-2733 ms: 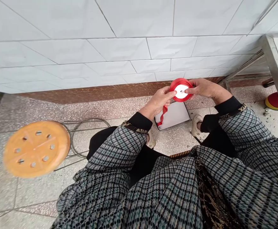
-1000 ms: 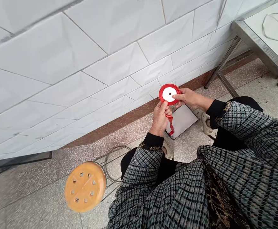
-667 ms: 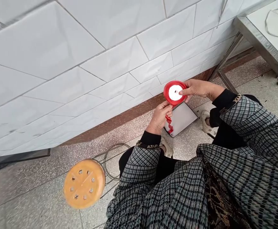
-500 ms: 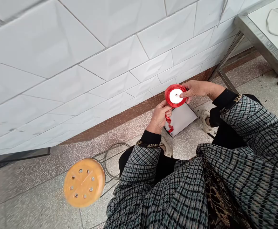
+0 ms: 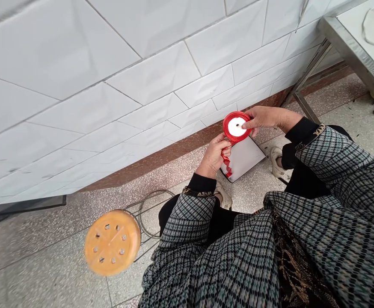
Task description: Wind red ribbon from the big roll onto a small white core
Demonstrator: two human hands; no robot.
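Observation:
A roll of red ribbon [image 5: 237,126] with a white round centre is held up in front of me. My right hand [image 5: 260,118] grips its right side, thumb on the white disc and fingers behind. Just below the roll, my left hand [image 5: 217,153] is closed on the ribbon, pinching it close to the roll's lower left edge. From under my left fingers a loose, crinkled ribbon tail [image 5: 227,166] hangs down. Behind the tail, low near the floor, is a flat grey-white panel [image 5: 245,159] with a dark edge.
An orange round stool [image 5: 112,242] with holes in its seat and metal legs lies at the lower left. White wall tiles [image 5: 161,77] run along the front. At the upper right stands a metal-framed table [image 5: 350,47] with a thin wire loop on it.
The ribbon roll has shifted very slightly to the right and up between my hands. The hanging tail has swayed a little; both hands keep their hold.

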